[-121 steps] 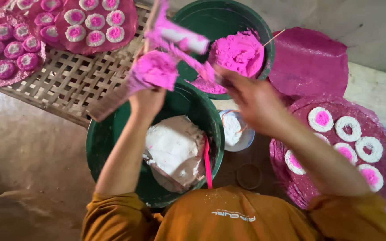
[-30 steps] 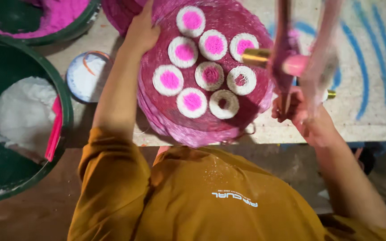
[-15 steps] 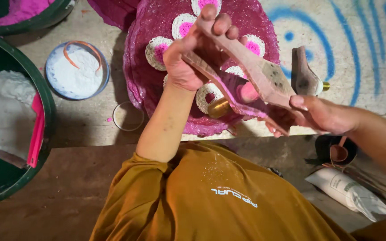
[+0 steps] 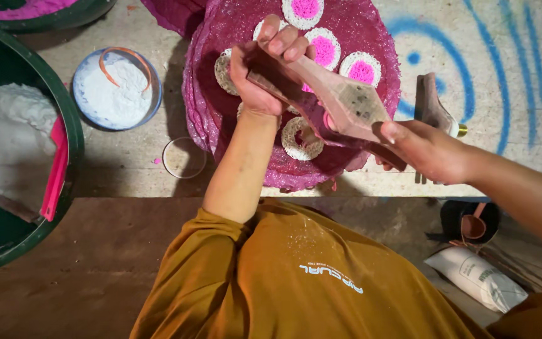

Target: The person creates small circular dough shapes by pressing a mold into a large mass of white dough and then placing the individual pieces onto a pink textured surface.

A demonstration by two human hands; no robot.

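I am holding the wooden mould [image 4: 337, 103] over the pink tray [image 4: 221, 119], left hand [image 4: 265, 66] clamped on its far end, right hand [image 4: 425, 150] clamped on its near end, apparently releasing a cake [image 4: 301, 138]; next, a steady tilt.

A long, flat wooden mould [image 4: 340, 103], stained pinkish brown, is being held tilted above a round magenta tray [image 4: 221, 113]. Its narrow end is pointing toward ten o'clock, its wider hexagonal end toward four o'clock. The left hand [image 4: 265, 69] is gripping the upper end, and the right hand [image 4: 425, 150] is gripping the lower end.
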